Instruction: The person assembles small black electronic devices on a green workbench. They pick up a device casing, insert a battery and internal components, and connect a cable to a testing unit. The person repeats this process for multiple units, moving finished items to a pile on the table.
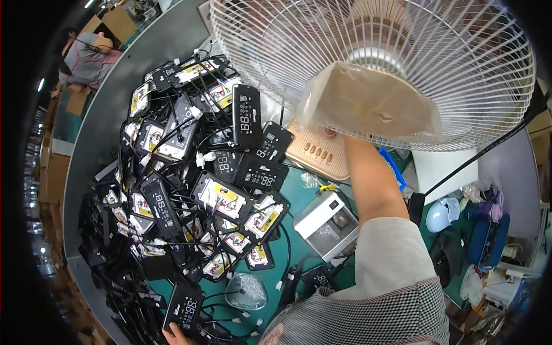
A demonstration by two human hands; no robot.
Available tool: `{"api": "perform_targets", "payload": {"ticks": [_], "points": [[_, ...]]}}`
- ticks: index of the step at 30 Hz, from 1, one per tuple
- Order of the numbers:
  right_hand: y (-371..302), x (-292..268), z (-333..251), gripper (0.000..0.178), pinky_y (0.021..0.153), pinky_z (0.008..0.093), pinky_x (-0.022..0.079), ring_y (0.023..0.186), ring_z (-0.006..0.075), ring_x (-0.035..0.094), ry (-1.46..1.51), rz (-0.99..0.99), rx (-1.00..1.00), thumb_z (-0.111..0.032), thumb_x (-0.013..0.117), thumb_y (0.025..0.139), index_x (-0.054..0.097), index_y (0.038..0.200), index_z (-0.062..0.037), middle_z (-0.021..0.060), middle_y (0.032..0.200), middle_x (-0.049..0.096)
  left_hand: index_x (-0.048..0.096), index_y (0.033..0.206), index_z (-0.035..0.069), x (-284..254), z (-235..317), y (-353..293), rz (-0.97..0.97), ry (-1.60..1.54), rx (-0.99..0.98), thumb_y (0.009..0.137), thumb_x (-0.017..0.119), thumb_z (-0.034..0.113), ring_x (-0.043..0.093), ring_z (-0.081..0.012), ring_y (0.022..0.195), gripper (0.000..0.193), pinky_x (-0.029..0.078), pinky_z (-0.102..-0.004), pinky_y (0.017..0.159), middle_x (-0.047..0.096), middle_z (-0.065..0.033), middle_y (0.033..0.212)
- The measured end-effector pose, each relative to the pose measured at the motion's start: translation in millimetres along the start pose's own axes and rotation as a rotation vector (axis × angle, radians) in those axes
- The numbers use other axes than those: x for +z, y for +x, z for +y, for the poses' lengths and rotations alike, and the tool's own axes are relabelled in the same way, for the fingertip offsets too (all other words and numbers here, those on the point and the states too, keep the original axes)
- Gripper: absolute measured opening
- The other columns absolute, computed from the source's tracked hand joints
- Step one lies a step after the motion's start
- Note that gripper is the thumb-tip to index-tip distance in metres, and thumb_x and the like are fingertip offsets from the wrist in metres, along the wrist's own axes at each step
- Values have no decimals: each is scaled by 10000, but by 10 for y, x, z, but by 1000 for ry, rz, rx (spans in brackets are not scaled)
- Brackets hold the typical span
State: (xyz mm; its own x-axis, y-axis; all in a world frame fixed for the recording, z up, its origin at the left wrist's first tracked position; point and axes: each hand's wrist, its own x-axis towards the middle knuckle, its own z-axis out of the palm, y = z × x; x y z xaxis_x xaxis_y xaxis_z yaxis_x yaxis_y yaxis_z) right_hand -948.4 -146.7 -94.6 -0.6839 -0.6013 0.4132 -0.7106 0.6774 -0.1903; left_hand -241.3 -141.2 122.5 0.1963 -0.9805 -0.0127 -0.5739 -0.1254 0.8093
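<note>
My left hand is at the lower edge, its fingers closed on the side of a black display module with a dark glossy face and white markings. A large pile of similar modules with black cables and white plugs lies beyond it; some show white and yellow backs with coloured wires. My right forearm reaches up to a white wire-caged fan. A translucent beige sheet on the fan's cage hides my right hand, so its grip does not show. Below the cage sits the fan's beige button base.
A white-and-grey boxy device stands on the green mat near my right arm. A clear plastic dish holds small bits. Grey walls edge the bench. A blue basket sits at right; another person is beyond the left wall.
</note>
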Motion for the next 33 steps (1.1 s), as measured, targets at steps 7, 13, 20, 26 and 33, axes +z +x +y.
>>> {"api": "perform_targets", "payload": {"ticks": [7,13,20,26,33], "points": [[42,-168,-52,489,1059,416,386,1247,315,528,8,-2,84,-252,670,877,566,1309,-47,141,1330,585,548,1154,-36,-351,-258,-37,-61,-152,36,1016,532,258,588,-133,832,325,480,-264,755,627,-86,996],[-213,-527,-66,483,1058,416,388,1245,315,530,239,-97,297,-247,667,880,568,1307,-44,144,1331,585,545,1161,-30,-492,-256,-275,-46,-271,69,1014,528,242,598,-139,862,310,486,-262,766,625,-86,1028],[-886,-1116,13,408,825,307,536,983,212,639,1210,-313,820,-87,611,901,551,1278,56,138,1156,640,541,1159,-25,-740,-369,-495,-38,-456,92,977,514,131,580,-124,851,241,488,-270,773,608,-70,1010],[-1311,-1870,-409,310,754,275,551,849,162,645,1473,-225,870,-74,590,923,574,1213,34,98,1041,651,544,1152,-30,-995,-403,-679,-43,-666,63,981,468,114,618,-153,922,235,512,-277,820,620,-98,1058],[-2012,-2568,-1606,278,744,263,534,830,142,649,1432,-447,503,-165,590,961,613,1178,7,102,1056,679,480,1282,-35,-1181,-789,-778,-200,-999,18,1017,490,185,621,-249,1089,345,502,-381,945,600,-169,1219]]}}
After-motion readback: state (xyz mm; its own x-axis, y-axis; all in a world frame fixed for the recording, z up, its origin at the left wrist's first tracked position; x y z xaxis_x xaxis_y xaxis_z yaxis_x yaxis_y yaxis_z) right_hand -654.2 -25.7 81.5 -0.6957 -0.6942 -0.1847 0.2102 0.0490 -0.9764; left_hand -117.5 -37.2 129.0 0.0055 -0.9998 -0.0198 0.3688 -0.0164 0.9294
